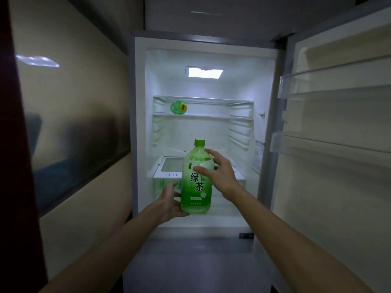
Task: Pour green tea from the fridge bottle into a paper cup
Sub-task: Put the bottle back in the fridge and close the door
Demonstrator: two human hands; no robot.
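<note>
Standing upright before the open fridge (203, 60): one green tea bottle (196, 182), capped, held by two hands, left hand (170, 203) cupping its base, right hand (220, 173) gripping its shoulder. One second green bottle (178, 107) lies on the upper shelf (211, 116).

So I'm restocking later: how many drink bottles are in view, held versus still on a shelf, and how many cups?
Bottles in hand: 1, the green tea bottle, held by left hand and right hand
Bottles on a shelf: 1, the lying bottle
Paper cups: 0
Total: 2
</note>
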